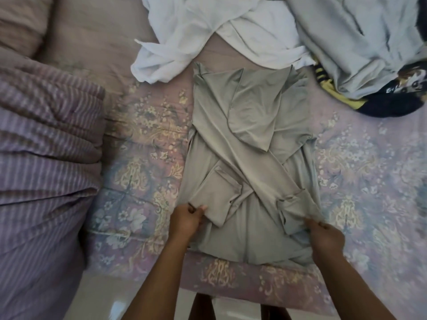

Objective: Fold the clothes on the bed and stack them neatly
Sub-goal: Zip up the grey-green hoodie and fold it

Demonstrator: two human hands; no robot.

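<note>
The left hand (187, 218) and right hand (323, 234) are pinching the shirt (249, 144) at its near corners. It is looking thin, limp and slippery.

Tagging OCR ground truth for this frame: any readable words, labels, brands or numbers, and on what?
No text can be read.
Black and yellow printed garment at the far right: white marks in the print, too blurred to read, possibly not letters.
Grey-green long-sleeved top, white crumpled cloth, pale grey garment, floral bed sheet, striped purple blanket: no lettering visible.
</note>
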